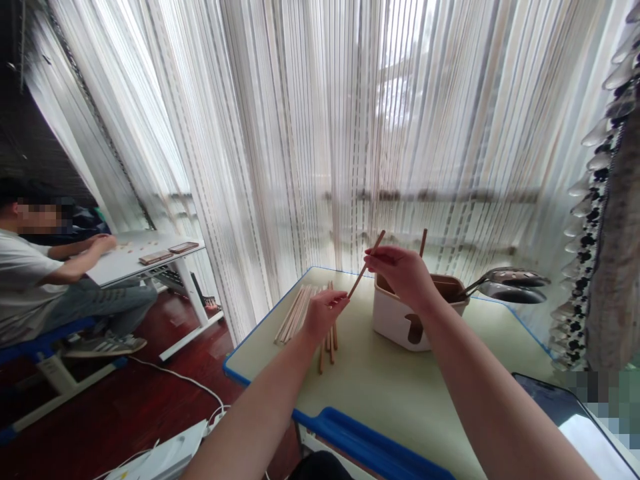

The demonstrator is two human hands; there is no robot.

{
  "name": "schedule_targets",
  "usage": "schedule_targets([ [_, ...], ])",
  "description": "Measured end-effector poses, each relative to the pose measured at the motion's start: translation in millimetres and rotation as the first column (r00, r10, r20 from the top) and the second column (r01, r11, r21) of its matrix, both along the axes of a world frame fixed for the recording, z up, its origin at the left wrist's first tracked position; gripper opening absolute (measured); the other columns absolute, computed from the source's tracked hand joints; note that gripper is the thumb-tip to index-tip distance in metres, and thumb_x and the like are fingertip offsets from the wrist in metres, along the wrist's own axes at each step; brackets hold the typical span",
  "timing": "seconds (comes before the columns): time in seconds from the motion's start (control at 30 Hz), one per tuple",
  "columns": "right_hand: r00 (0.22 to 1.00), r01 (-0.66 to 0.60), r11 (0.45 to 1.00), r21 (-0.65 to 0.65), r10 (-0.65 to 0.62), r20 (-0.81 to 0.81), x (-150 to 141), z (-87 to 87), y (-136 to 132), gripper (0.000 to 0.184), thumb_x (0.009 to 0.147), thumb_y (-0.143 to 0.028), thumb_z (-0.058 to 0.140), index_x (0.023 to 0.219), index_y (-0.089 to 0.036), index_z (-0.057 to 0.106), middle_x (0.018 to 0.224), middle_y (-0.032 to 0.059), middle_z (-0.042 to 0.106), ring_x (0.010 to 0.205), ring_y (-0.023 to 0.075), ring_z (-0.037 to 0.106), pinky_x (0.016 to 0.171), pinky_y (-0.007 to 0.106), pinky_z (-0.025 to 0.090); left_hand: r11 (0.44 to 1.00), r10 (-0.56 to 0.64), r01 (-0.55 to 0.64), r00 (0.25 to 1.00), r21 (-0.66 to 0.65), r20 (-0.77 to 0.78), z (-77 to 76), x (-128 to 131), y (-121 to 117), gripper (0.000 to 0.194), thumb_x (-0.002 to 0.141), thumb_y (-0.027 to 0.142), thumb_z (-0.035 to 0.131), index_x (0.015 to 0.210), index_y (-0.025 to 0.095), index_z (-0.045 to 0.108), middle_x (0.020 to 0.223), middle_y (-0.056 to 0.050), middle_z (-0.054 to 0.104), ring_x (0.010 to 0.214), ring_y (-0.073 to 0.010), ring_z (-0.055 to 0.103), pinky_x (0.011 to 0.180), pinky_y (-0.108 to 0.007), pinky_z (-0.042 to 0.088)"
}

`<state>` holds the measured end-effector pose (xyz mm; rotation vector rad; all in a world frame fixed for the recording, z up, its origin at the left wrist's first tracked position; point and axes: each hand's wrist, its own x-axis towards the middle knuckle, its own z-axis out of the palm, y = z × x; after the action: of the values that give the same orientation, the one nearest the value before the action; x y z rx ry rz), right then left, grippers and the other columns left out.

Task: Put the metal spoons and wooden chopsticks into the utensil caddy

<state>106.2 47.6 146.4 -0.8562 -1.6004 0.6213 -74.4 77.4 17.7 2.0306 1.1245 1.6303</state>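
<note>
A brown wooden chopstick (359, 282) slants between my two hands above the table. My right hand (403, 272) pinches it near the upper end, and my left hand (324, 313) has its fingers closed at the lower end. Several brown chopsticks (321, 360) lie on the table under my left hand, partly hidden by it. To their left is a bunch of pale chopsticks (291, 319). Behind my right forearm stands a white utensil holder (393, 323) with a brown inside. Another brown chopstick (424, 241) sticks up from it, and a slotted spoon and a ladle (517, 292) lean out rightward.
The pale table (370, 390) has a blue edge. A dark tablet-like device (565, 413) lies at its right. Sheer curtains (310, 133) hang behind. On the left, a person (30, 280) sits at a white table (130, 263) with small pieces. A white cable (175, 377) crosses the floor.
</note>
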Motion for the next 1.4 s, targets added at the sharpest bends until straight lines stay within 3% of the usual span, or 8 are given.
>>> schedule_targets([
  [0.2,0.998,-0.054,0.995,-0.089,0.050,-0.038,1.5,4.6,-4.4,0.030,0.064,-0.039,0.073,0.083,-0.016,0.069,0.075,0.0053,0.070,0.069,0.0168,0.065,0.069,0.032,0.055,0.968,-0.151,0.170,0.982,-0.185,0.111,-5.9,5.1,1.9,0.025,0.071,0.033,0.069,0.087,0.013,0.071,0.077,-0.006,0.071,0.069,-0.0154,0.066,0.065,-0.027,0.054],
  [0.47,0.990,-0.071,0.997,-0.007,0.070,-0.122,-0.1,3.0,-4.9,0.032,0.065,-0.038,0.073,0.087,-0.015,0.067,0.075,0.0044,0.069,0.067,0.0158,0.065,0.070,0.035,0.057,0.854,-0.325,0.395,0.913,-0.337,0.246,0.7,4.6,-5.1,0.036,0.065,0.035,0.073,0.090,0.009,0.070,0.082,-0.011,0.072,0.073,-0.0174,0.066,0.071,-0.031,0.055],
  [0.7,0.981,-0.138,0.990,0.008,0.138,-0.140,2.1,10.4,-12.0,0.028,0.066,-0.036,0.073,0.086,-0.017,0.066,0.075,0.0029,0.068,0.068,0.0149,0.064,0.071,0.036,0.058,0.871,-0.301,0.384,0.910,-0.305,0.285,2.4,16.5,-12.2,0.035,0.065,0.035,0.073,0.088,0.010,0.068,0.082,-0.010,0.071,0.073,-0.0180,0.067,0.069,-0.032,0.056],
  [0.83,0.979,-0.146,0.989,-0.003,0.144,-0.146,12.6,20.6,-19.7,0.028,0.067,-0.035,0.072,0.088,-0.018,0.067,0.076,0.0031,0.069,0.069,0.0152,0.065,0.069,0.036,0.058,0.842,-0.369,0.422,0.905,-0.336,0.212,21.2,30.1,-25.5,0.025,0.066,0.030,0.072,0.084,0.012,0.068,0.081,-0.008,0.071,0.076,-0.0169,0.066,0.074,-0.029,0.054],
  [0.93,0.979,-0.141,0.988,-0.063,0.130,-0.154,26.9,32.6,-29.2,0.031,0.063,-0.035,0.074,0.089,-0.018,0.067,0.076,0.0036,0.069,0.070,0.0164,0.065,0.068,0.036,0.059,0.839,-0.418,0.417,0.905,-0.351,0.076,40.2,46.0,-36.7,0.017,0.068,0.026,0.068,0.079,0.012,0.068,0.076,-0.006,0.070,0.069,-0.0143,0.064,0.064,-0.025,0.053],
  [1.13,0.971,-0.093,0.994,-0.056,0.078,-0.224,60.2,51.7,-45.9,0.030,0.065,-0.033,0.073,0.089,-0.017,0.066,0.074,0.0037,0.070,0.068,0.0161,0.066,0.069,0.036,0.059,0.829,-0.475,0.455,0.880,-0.325,0.020,67.5,75.5,-44.7,0.011,0.068,0.020,0.064,0.076,0.012,0.066,0.069,-0.004,0.067,0.061,-0.0105,0.060,0.057,-0.020,0.050],
  [1.33,0.965,0.019,1.000,0.004,-0.018,-0.262,83.6,53.2,-41.5,0.032,0.067,-0.037,0.071,0.091,-0.016,0.065,0.075,0.0041,0.069,0.070,0.0165,0.066,0.069,0.035,0.059,0.748,-0.533,0.544,0.834,-0.379,0.144,85.7,95.4,-36.5,0.018,0.067,0.025,0.069,0.077,0.011,0.064,0.066,-0.003,0.066,0.056,-0.0110,0.060,0.054,-0.022,0.050],
  [1.4,0.958,0.051,0.998,0.021,-0.043,-0.285,88.9,53.8,-41.8,0.033,0.068,-0.037,0.070,0.095,-0.017,0.064,0.076,0.0042,0.069,0.071,0.0168,0.066,0.068,0.035,0.058,0.745,-0.536,0.563,0.824,-0.359,0.181,93.4,101.9,-31.4,0.022,0.067,0.029,0.069,0.079,0.011,0.064,0.067,-0.004,0.066,0.058,-0.0118,0.061,0.055,-0.023,0.051],
])
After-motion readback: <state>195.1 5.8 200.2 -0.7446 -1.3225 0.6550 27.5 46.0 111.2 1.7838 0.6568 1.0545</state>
